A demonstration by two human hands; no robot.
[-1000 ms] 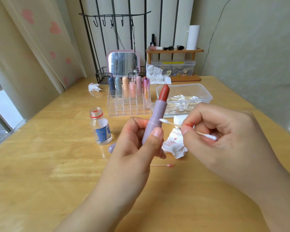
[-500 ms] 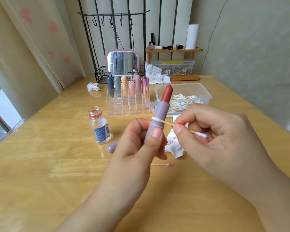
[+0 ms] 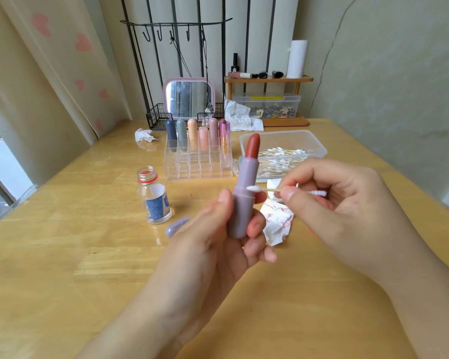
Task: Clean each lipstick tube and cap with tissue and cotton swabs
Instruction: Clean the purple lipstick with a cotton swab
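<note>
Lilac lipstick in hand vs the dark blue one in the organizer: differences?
The lilac lipstick is uncapped, its red bullet exposed; the dark blue lipstick is capped. The lilac one is gripped by the left hand, a cotton swab at its collar; the blue one stands untouched in the clear organizer. Both stand upright.

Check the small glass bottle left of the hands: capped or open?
Open. The glass bottle stands upright on the table, its mouth bare above the red neck ring; no cap sits on it.
</note>
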